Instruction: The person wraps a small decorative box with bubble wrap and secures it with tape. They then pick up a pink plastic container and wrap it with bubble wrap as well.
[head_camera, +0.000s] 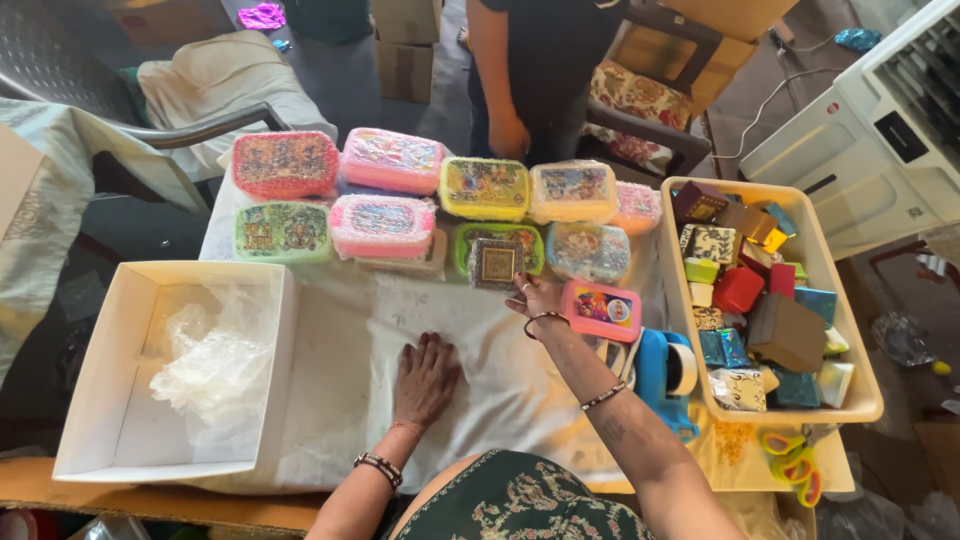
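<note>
We press our left hand (425, 378) flat, fingers spread, on the sheet of bubble wrap (480, 350) laid over the table (330, 330); it holds nothing. Our right hand (535, 297) reaches to the far side of the sheet and pinches the near edge of a small dark square box with a gold pattern (495, 263), which stands just in front of the rows of wrapped lunch boxes.

Judging from how things lie, much of the wrapping looks done: about ten colourful lunch boxes (390, 160) already sit in plastic wrap at the far side of the table. One pink lunch box (601, 309) lies bare just right of our right hand, beside a blue tape dispenser (665, 375). The cream bin (862, 392) on the right is full of small gift boxes, seemingly not wrapped yet. The white carton (95, 370) on the left holds only crumpled plastic, so nothing appears packed into it. Scissors (793, 468) lie at the near right. Another person (540, 60) stands at the far side, one hand hanging down.
</note>
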